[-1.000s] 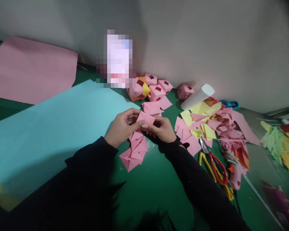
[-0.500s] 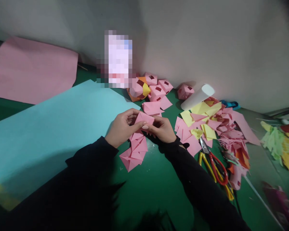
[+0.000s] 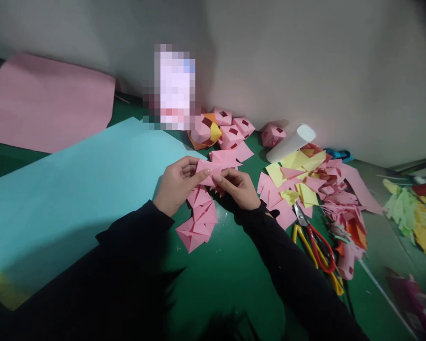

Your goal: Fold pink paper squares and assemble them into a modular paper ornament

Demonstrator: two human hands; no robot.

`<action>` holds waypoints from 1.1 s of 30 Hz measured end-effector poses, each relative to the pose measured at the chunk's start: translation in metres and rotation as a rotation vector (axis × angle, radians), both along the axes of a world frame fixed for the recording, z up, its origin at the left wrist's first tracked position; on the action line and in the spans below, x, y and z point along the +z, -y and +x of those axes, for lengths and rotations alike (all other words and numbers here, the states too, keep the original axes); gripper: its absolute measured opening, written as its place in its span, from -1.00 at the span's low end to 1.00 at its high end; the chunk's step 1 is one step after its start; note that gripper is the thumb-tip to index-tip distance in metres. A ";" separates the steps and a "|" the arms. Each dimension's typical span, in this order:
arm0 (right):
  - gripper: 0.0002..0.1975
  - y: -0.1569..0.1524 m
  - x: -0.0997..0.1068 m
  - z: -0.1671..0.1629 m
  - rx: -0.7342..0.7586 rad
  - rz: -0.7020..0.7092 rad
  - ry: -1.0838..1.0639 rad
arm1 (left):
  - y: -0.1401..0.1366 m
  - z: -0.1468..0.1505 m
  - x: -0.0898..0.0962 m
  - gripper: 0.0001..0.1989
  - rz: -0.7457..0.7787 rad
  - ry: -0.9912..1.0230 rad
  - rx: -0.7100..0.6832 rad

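Observation:
A folded piece of pink paper (image 3: 209, 172) is pinched between both hands above the green table. My left hand (image 3: 177, 182) grips its left side, thumb on top. At the lower right edge, my right hand (image 3: 239, 185) closes on it with thumb and fingertips; the fingers underneath are partly hidden. Just below the hands lies an overlapping row of folded pink pieces (image 3: 199, 225). Behind the held paper are more folded pink pieces (image 3: 224, 156). Several pink paper balls with square openings (image 3: 232, 136) stand near the wall, one of them with orange and yellow parts.
A large light-blue sheet (image 3: 92, 175) covers the left of the green table (image 3: 234, 279), with a pink sheet (image 3: 57, 104) behind it. To the right lie red-handled scissors (image 3: 321, 248), yellow-handled pliers, a white tube (image 3: 291, 143) and pink and yellow scraps (image 3: 305, 163). A blurred upright panel (image 3: 175, 90) leans by the wall.
The held pink paper has shifted slightly left and turned a little. My right thumb has moved from the paper's middle toward its lower right edge, and the thumbs are now apart.

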State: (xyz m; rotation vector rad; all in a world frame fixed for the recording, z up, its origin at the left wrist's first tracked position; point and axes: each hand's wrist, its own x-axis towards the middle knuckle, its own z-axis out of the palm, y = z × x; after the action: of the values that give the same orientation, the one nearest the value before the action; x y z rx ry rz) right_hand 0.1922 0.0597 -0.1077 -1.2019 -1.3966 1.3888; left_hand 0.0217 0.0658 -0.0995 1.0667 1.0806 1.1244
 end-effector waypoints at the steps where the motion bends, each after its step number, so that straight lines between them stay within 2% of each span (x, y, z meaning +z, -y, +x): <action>1: -0.66 0.000 0.000 0.000 -0.004 -0.001 0.003 | 0.000 0.000 0.000 -0.65 0.000 0.004 0.000; 27: -0.68 0.000 0.002 -0.001 -0.006 0.029 -0.017 | 0.001 0.000 0.005 -0.69 0.017 0.012 0.002; 33: -0.68 -0.001 0.001 0.000 -0.012 0.021 -0.056 | 0.003 0.001 0.006 -0.56 0.013 -0.006 -0.035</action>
State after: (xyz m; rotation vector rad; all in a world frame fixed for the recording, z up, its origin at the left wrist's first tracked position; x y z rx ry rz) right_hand 0.1924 0.0602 -0.1070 -1.1476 -1.3597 1.3865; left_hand 0.0225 0.0630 -0.0938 1.0962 1.0566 1.1020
